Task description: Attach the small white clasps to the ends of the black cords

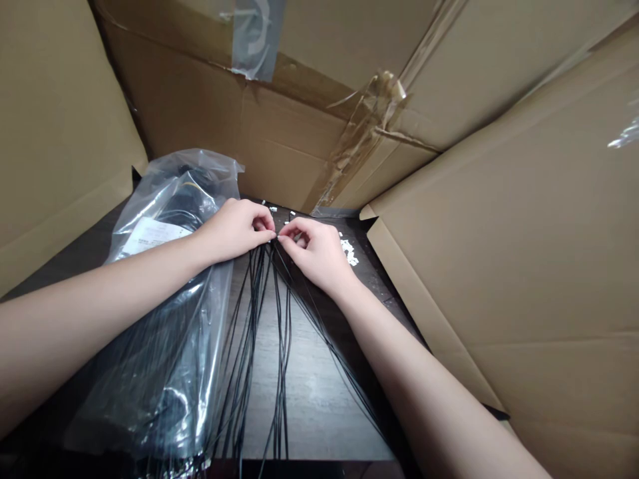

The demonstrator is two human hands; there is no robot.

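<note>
My left hand (238, 229) and my right hand (318, 251) meet at the far side of the dark table, fingertips pinched and almost touching. A thin black wire shows at the right fingertips, its end hidden between the hands. Whatever the left fingers pinch is too small and covered to make out. Many long black wires (253, 293) run from beneath the hands toward the table's near edge, in loose bunches. Small white connectors (273, 209) lie just beyond the fingertips. More white pieces form a little pile (349, 251) to the right of my right hand.
A clear plastic bag (210, 326) packed with black wires, bearing a white label (152, 234), lies under my left forearm. Tall cardboard walls (279, 133) with tape enclose the back and both sides of the wood-grain table (319, 399).
</note>
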